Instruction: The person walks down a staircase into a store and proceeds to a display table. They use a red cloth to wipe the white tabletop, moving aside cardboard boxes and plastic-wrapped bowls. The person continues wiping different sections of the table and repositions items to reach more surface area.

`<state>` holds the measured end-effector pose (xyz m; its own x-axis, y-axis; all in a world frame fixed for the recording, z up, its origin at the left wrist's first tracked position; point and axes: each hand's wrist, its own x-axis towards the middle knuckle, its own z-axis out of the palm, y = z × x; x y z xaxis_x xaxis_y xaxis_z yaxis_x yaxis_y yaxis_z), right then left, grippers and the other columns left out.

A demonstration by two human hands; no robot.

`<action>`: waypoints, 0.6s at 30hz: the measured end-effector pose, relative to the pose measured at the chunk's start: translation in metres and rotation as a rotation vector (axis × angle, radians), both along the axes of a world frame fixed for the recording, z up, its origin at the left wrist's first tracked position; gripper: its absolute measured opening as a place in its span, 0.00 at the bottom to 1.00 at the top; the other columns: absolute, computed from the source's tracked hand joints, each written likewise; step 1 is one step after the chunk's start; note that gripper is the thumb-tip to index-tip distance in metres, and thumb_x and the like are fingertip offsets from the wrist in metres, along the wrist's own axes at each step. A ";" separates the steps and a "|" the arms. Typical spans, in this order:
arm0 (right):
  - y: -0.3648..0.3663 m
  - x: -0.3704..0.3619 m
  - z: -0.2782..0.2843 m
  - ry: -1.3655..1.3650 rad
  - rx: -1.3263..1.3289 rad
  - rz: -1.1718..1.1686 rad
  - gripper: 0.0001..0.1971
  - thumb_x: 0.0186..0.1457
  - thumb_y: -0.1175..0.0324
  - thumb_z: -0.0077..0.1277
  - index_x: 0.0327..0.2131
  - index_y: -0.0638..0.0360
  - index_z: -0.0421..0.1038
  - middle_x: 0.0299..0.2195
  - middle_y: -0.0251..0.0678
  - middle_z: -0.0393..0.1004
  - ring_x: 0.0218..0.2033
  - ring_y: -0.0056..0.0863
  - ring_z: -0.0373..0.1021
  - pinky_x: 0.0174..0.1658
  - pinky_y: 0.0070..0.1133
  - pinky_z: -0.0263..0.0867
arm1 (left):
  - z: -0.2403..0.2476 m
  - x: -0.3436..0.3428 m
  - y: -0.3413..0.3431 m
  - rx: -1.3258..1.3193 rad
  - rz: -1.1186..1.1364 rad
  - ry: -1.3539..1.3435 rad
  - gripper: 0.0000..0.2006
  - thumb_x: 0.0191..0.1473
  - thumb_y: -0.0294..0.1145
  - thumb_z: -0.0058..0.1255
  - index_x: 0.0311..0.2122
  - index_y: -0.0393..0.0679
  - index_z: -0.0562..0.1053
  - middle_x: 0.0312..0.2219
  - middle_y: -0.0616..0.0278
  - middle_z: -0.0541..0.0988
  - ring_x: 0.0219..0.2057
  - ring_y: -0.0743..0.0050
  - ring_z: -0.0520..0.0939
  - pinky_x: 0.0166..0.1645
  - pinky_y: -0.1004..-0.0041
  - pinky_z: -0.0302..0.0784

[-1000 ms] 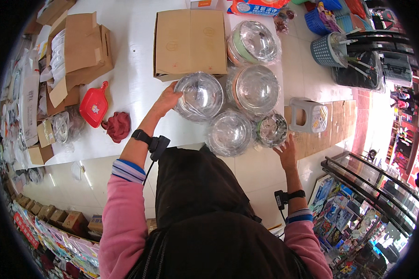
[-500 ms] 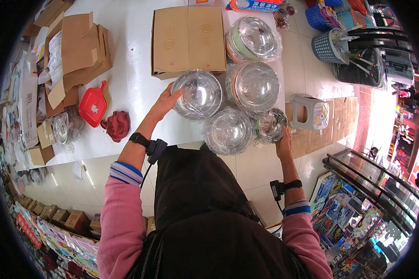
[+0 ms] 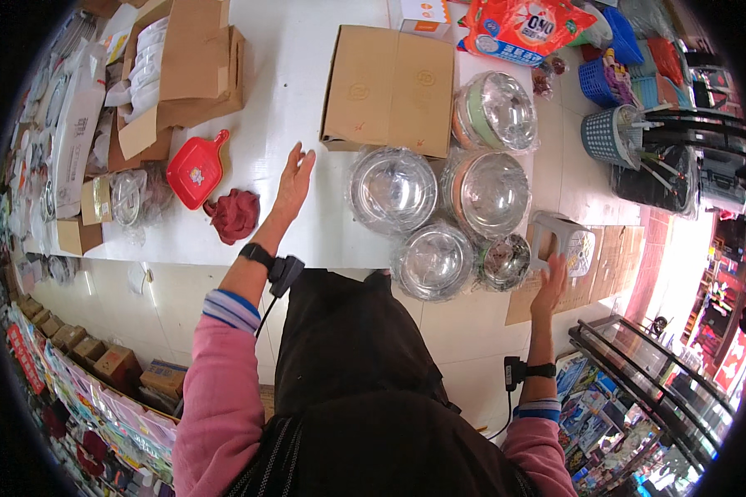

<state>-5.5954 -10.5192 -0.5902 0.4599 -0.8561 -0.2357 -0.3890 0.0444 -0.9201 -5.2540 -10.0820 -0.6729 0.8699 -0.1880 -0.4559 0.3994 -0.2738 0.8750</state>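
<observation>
My left hand [image 3: 293,180] is held over the white table, empty, its fingers stretched out. To its right lies a large clear-wrapped bowl [image 3: 394,190], apart from the fingers. My right hand [image 3: 552,283] is open beyond the table's right side, in front of the grey stool, touching no bowl. Nearest to it is a small wrapped bowl [image 3: 506,262] at the table's front right corner. Beside that sits a medium wrapped bowl [image 3: 433,261]. Farther back are a wrapped bowl with a brownish side [image 3: 489,195] and a wrapped stack with a green bowl [image 3: 497,112].
A closed cardboard box [image 3: 389,87] stands behind the bowls, with a red detergent bag [image 3: 522,29] at the back. On the left are a red square dish [image 3: 196,172], a dark red cloth [image 3: 234,217] and an open carton [image 3: 195,66]. A grey stool [image 3: 582,250] stands on the floor.
My left hand has let go of the large bowl and moved left of it. My right hand has left the small bowl and moved right. The view has shifted.
</observation>
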 end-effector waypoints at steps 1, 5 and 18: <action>0.004 0.022 0.012 -0.052 -0.079 0.047 0.27 0.63 0.55 0.41 0.61 0.59 0.56 0.57 0.42 0.64 0.59 0.34 0.60 0.60 0.33 0.55 | -0.003 0.006 0.000 0.021 0.029 -0.011 0.38 0.58 0.55 0.43 0.65 0.41 0.51 0.58 0.50 0.63 0.55 0.61 0.67 0.55 0.66 0.66; 0.052 0.133 0.055 -0.083 -0.218 0.478 0.21 0.61 0.70 0.43 0.57 0.67 0.61 0.56 0.42 0.65 0.58 0.30 0.60 0.61 0.25 0.53 | -0.020 0.032 -0.014 -0.044 -0.048 -0.259 0.38 0.58 0.50 0.47 0.65 0.38 0.50 0.62 0.47 0.58 0.61 0.58 0.63 0.63 0.67 0.56; 0.125 0.219 0.053 0.071 -0.274 0.762 0.19 0.59 0.73 0.44 0.54 0.65 0.66 0.53 0.40 0.70 0.55 0.28 0.64 0.59 0.24 0.55 | -0.028 0.009 0.047 0.331 -0.225 -0.609 0.29 0.55 0.40 0.52 0.60 0.40 0.61 0.58 0.43 0.63 0.59 0.45 0.64 0.62 0.61 0.59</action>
<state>-5.3766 -10.3939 -0.5373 0.9317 -0.3451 -0.1134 -0.2791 -0.4799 -0.8317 -5.2453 -10.0345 -0.7007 0.9441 -0.3280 0.0327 -0.2288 -0.5808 0.7812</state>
